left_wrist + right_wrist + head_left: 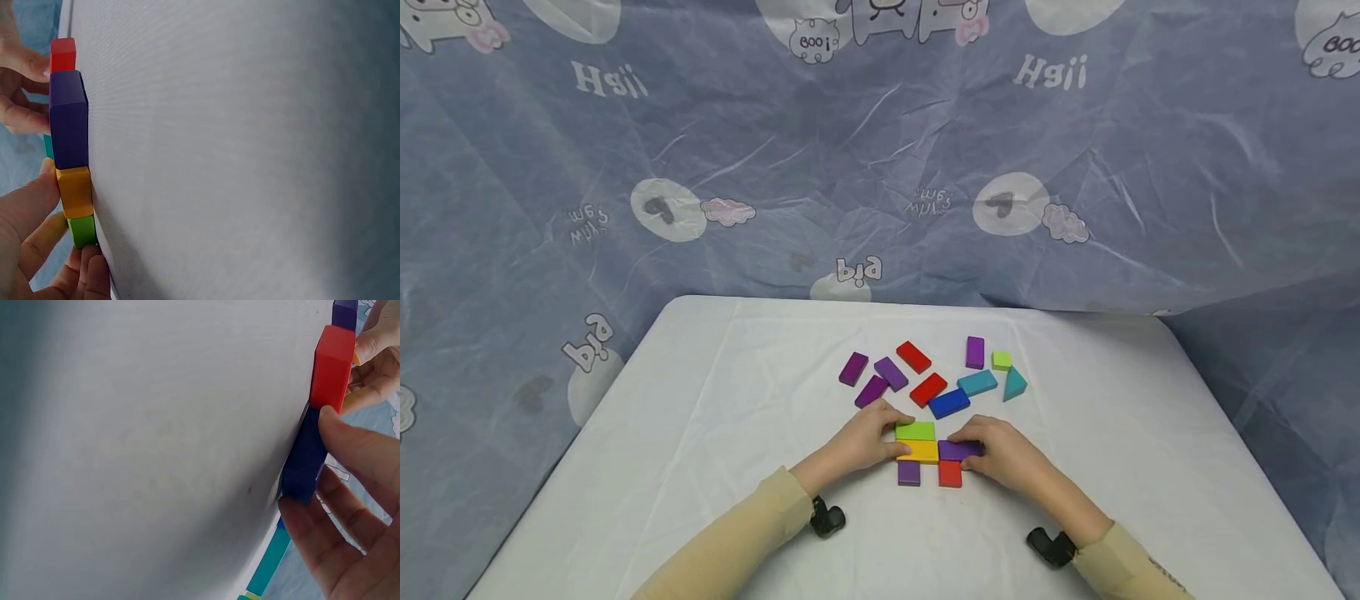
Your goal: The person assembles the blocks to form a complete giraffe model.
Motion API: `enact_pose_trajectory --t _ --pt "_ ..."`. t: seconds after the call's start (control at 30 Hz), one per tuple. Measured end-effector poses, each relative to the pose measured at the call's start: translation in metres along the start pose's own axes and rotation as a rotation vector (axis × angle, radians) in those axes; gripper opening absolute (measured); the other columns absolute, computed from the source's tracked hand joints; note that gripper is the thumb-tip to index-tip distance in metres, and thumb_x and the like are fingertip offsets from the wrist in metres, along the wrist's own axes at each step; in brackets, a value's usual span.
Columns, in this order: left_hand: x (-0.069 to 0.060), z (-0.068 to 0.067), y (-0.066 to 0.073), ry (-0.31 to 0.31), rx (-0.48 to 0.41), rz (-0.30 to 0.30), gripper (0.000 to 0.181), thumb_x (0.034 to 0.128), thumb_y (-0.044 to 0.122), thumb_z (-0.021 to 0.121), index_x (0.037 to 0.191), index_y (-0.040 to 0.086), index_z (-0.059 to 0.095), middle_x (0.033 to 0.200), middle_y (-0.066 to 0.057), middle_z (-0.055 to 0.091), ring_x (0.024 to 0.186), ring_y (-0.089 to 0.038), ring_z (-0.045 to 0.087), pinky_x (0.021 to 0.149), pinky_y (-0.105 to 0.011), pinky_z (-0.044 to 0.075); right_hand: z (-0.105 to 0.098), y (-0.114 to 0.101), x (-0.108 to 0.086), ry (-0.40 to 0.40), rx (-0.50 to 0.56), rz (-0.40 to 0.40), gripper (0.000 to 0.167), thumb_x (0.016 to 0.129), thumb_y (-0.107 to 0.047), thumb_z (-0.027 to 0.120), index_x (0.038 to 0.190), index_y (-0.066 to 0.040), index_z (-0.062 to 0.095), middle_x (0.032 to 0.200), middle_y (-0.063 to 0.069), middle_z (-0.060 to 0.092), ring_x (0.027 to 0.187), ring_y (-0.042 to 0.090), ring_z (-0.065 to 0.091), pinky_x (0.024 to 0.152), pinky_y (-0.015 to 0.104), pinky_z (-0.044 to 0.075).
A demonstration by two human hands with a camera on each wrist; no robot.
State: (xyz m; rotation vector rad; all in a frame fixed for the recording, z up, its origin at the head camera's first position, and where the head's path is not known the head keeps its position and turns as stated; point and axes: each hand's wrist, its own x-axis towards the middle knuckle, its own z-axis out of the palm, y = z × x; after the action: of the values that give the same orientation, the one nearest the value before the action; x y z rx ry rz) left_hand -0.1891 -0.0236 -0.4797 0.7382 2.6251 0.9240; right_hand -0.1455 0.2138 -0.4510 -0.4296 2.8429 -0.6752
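Note:
In the head view a green block (915,431) lies against the far side of a yellow block (918,451). The left hand (867,437) pinches this pair from the left, thumb on the yellow block and fingers at the green one. A purple block (959,450) touches the yellow block's right end, and the right hand (1002,452) grips it between thumb and fingers. Below the row are a small purple block (909,473) and a red block (950,474). In the right wrist view the thumb tip rests where the red block (332,367) meets the purple block (304,453).
Beyond the hands, loose blocks lie on the white table (760,358): several purple, two red (913,357), a blue one (950,403), a teal bar (977,383), a teal triangle (1015,384) and a small green block (1002,360). A patterned cloth (820,150) hangs behind.

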Motion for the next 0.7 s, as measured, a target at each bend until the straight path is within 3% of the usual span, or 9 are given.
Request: enact_pose_trajectory --t 0.23,0.7 --pt "0.0 0.0004 -0.0016 0.005 -0.001 0.003 0.047 0.0855 0.032 0.077 0.128 0.016 0.067 0.104 0.002 0.058 0.089 -0.008 0.049 0.073 -0.016 0.046 -0.0014 0.0023 -0.0012 -0.009 -0.032 -0.063 0.034 0.08 -0.01 0.08 0.114 -0.012 0.075 0.098 -0.004 0.068 0.094 0.013 0.063 0.086 0.035 0.058" --pt "-0.0011 0.0003 -0.0015 0.002 0.0 0.013 0.047 0.0855 0.033 0.077 0.128 0.015 0.067 0.104 0.001 0.058 0.09 -0.009 0.049 0.073 -0.016 0.046 -0.0032 0.0036 -0.0033 -0.01 -0.046 -0.089 0.036 0.081 -0.011 0.08 0.116 -0.009 0.074 0.098 -0.002 0.069 0.093 0.014 0.064 0.085 0.034 0.059"
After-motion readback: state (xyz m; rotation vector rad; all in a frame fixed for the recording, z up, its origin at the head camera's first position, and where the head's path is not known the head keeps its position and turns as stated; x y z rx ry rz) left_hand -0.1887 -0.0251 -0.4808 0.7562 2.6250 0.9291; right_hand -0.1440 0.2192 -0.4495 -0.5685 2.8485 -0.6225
